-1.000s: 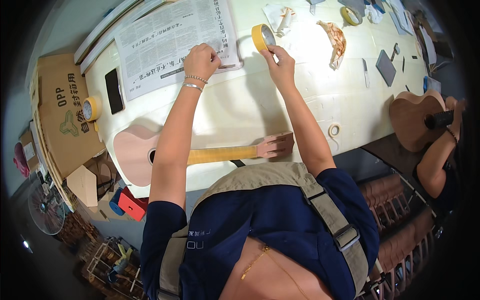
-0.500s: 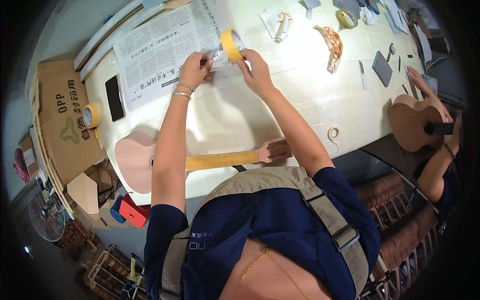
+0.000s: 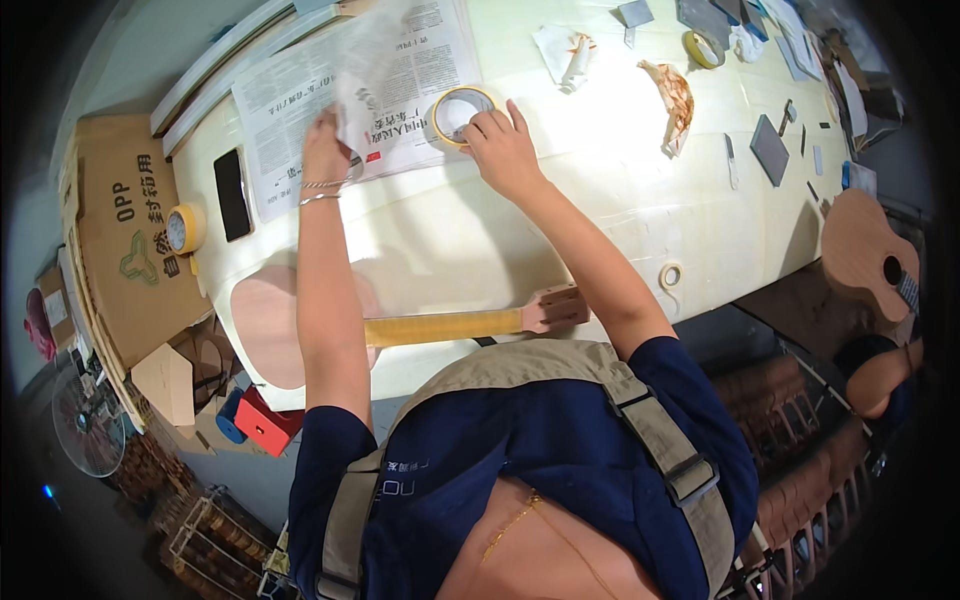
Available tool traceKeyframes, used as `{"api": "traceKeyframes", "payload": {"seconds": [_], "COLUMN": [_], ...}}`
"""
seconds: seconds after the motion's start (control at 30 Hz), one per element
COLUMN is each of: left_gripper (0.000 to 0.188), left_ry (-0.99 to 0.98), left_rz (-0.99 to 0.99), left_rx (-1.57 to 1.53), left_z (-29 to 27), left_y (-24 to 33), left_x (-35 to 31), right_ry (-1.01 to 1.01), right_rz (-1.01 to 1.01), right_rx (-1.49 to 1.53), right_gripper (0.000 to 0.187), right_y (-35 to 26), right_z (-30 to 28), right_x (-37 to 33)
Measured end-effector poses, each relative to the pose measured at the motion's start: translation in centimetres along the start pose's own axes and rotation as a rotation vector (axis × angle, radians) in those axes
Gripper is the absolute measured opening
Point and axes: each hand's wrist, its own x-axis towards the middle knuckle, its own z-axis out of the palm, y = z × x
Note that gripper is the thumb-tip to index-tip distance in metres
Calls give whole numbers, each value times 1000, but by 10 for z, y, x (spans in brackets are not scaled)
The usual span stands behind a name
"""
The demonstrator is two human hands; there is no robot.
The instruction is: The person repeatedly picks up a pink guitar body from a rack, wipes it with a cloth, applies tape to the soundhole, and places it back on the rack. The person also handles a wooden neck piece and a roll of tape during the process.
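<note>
My left hand [image 3: 325, 155] is closed on the edge of a thin newspaper sheet [image 3: 362, 75], which is lifted and smeared by motion. Beneath it, more newspaper [image 3: 275, 105] lies flat on the pale table. My right hand [image 3: 503, 150] has its fingers curled over the near right rim of a roll of yellow tape [image 3: 437, 118], with the index finger raised. The roll rests face up at the newspaper's right edge. Below my forearms lies a small guitar [image 3: 265, 325] with a yellow-covered fingerboard [image 3: 445, 328]; my left arm hides part of its body.
A phone [image 3: 232, 195] and another tape roll [image 3: 185, 229] are at the left. Toward the right lie a knife [image 3: 731, 160], a dark flat block [image 3: 769, 150], stained paper [image 3: 672, 105] and a small tape roll [image 3: 671, 276]. Another person's arm [image 3: 885, 380] is near a guitar body [image 3: 862, 245].
My left hand has moved left, pulling up a newspaper sheet. The yellow tape roll went from upright to flat under my right hand. At the right, the other person's guitar has shifted and turned.
</note>
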Motion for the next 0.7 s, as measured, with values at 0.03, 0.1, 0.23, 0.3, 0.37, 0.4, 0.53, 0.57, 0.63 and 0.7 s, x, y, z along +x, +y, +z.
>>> {"api": "traceKeyframes", "payload": {"seconds": [0.03, 0.1, 0.23, 0.3, 0.37, 0.4, 0.53, 0.57, 0.63, 0.7], "left_gripper": [29, 27, 42, 45, 49, 51, 51, 46, 31, 38], "left_ry": [-90, -123, -363, -480, -631, -667, -32, -1, 92, 66], "left_rz": [86, 246, 263, 124, -133, -213, 236, 316, 375, 427], "left_rx": [-4, 55, 240, -141, -795, -995, 27, 318, 492, 379], "left_z": [-5, -9, 18, 31, 39, 40, 32, 37, 43, 30], "left_y": [14, 35, 50, 37, 30, 26, -14, -12, -13, -32], "left_x": [-13, -42, -148, -193, -232, -249, -312, -321, -335, -329], "right_ry": [-55, 7, 392, 492, 381, 283, 265, 299, 375, 261], "right_rz": [68, 100, -182, -409, -526, -594, -543, -508, -434, -142], "right_rx": [32, 108, 280, 180, 293, 305, 14, 8, 3, 778], "right_gripper": [36, 46, 61, 48, 18, 12, 6, 7, 9, 6], "right_y": [-4, -17, -49, -60, -83, -86, -119, -128, -143, -163], "right_z": [-4, -19, -53, -57, -83, -91, -107, -111, -117, -127], "right_x": [2, 7, 12, 12, 7, 2, -34, -42, -54, -67]}}
